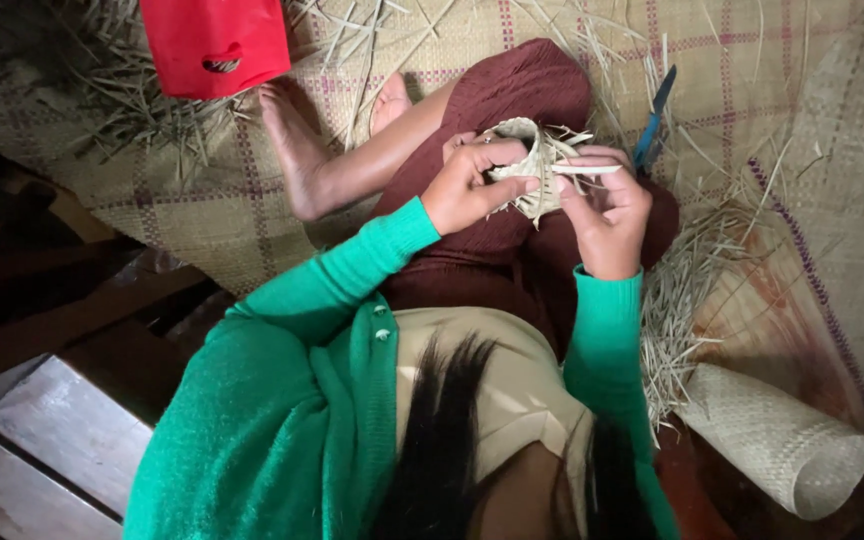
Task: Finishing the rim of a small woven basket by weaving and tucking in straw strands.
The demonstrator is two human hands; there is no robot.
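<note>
Head view, landmark: the small, half-woven basket of pale straw strips (532, 165), held over the lap above the dark red-brown skirt (522, 95).
Left hand (467, 185): on the basket's left side, fingers curled together and clamped on its woven rim, thumb pressed against the near edge.
Right hand (607, 215): on the basket's right side, fingertips pinched shut on a loose flat straw strip (587, 169) that sticks out sideways from the weave.
Sleeves: bright green knitted cardigan (292, 400), both arms leading down from the basket toward the camera.
Right of the basket: a blue-handled tool (655, 118) lying on the checked woven straw mat (192, 210); whether knife or scissors cannot be told.
Below right of the basket: a heap of loose dry straw (677, 320), then a rolled tube of pale woven matting (777, 440).
Upper left of the basket: bare feet (297, 140) on the mat, and beyond them a flat red plastic bag (214, 42).
</note>
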